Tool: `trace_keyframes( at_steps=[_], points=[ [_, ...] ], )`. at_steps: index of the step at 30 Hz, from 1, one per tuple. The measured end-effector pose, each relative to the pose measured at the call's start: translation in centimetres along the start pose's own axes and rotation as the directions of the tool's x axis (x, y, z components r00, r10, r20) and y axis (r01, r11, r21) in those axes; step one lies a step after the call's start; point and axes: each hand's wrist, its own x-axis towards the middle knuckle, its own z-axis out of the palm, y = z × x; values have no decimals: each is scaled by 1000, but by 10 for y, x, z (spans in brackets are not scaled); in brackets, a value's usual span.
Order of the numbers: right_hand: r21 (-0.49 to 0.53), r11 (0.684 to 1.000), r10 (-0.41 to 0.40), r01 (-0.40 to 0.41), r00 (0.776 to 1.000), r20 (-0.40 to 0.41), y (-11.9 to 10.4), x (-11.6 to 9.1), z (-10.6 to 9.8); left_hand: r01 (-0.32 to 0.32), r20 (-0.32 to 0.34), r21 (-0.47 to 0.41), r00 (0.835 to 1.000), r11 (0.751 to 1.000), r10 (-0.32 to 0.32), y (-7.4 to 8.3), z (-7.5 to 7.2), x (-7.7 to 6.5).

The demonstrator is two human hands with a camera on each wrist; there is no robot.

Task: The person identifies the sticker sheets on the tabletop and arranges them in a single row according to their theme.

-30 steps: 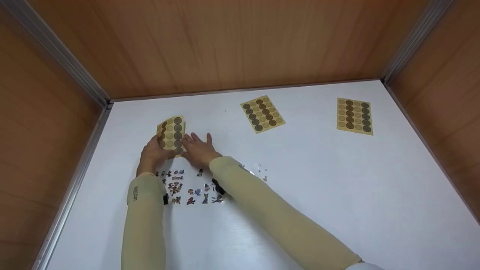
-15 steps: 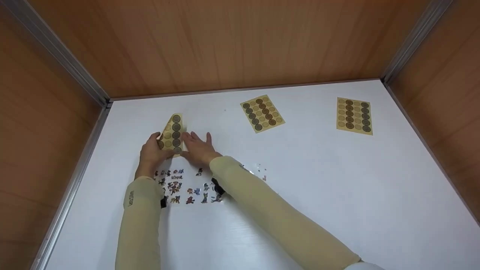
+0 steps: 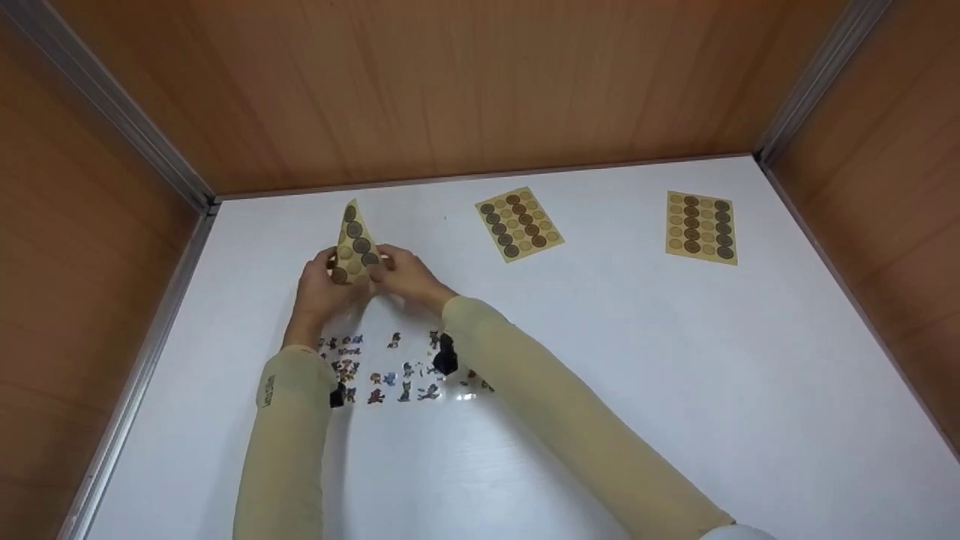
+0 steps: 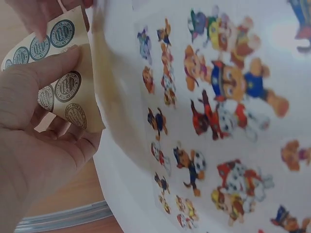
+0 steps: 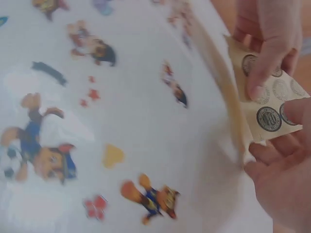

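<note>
A tan sticker sheet (image 3: 355, 244) with rows of round stamp-like stickers is raised off the white table at the left, bent along its length. My left hand (image 3: 321, 294) grips its left side; in the left wrist view the thumb lies across the front of the sheet (image 4: 68, 92) and fingers are behind it. My right hand (image 3: 409, 277) pinches the right edge, thumb in front, as the right wrist view shows with the sheet (image 5: 245, 109) between both hands. Below the hands lies a clear sheet of cartoon dog stickers (image 3: 390, 379), partly hidden by the right forearm.
Two more tan sticker sheets lie flat farther back: one tilted in the middle (image 3: 519, 225), one at the right (image 3: 702, 227). Wooden panels (image 3: 480, 90) with metal corner rails enclose the table (image 3: 637, 360) at the back and sides.
The left hand has bent the sheet's left side over and lifted it. The right hand has gone from lying flat beside the sheet to pinching its edge. The sheet has risen off the table.
</note>
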Motion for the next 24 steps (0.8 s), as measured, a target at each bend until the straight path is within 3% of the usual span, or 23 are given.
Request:
trace_keyframes(
  at_steps=[4, 11, 18, 24],
  points=[
    [138, 990, -19, 33, 995, -98, -2, -2, -26, -77, -16, -16, 997, 997, 77, 17, 18, 4],
    [184, 983, -4, 27, 992, -125, 3, -25, -77, -193, -7, -83, 981, 978, 193, 53, 50, 4],
    [220, 975, 2, 36, 986, -168, 15, -58, -128, -234, 34, -138, 970, 962, 241, 94, 81, 1],
    [209, 978, 52, -17, 985, -164, 26, -96, -176, -234, 92, -191, 963, 953, 255, 122, 107, -11]
  ],
)
